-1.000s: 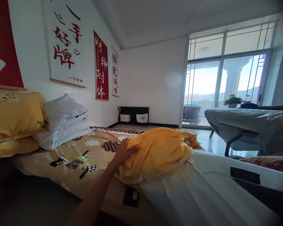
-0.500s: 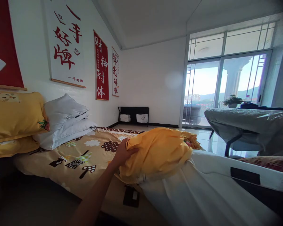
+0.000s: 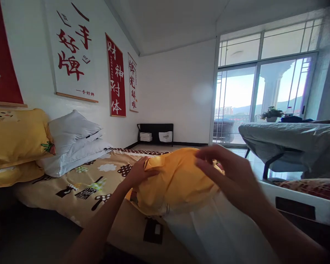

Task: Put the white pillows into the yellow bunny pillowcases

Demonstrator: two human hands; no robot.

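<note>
My left hand [image 3: 138, 173] grips the left edge of a bunched yellow cover [image 3: 176, 179] that lies on the bed [image 3: 82, 190]. My right hand [image 3: 228, 176] hovers over the right side of that yellow bundle, fingers spread and blurred, holding nothing that I can see. A white duvet [image 3: 214, 234] spills out from under the yellow cover toward me. The bed wears a yellow sheet printed with mushrooms and clouds.
Two white pillows [image 3: 71, 143] and yellow pillows [image 3: 15, 143] are stacked at the headboard on the left. Calligraphy scrolls [image 3: 115, 75] hang on the wall. A grey covered table [image 3: 288, 141] stands at the right, before glass balcony doors [image 3: 264, 99]. A low black shelf [image 3: 155, 134] sits in the far corner.
My right hand has come into view from the right and now reaches over the yellow cover. My left hand keeps its grip in the same spot. The view shifted slightly.
</note>
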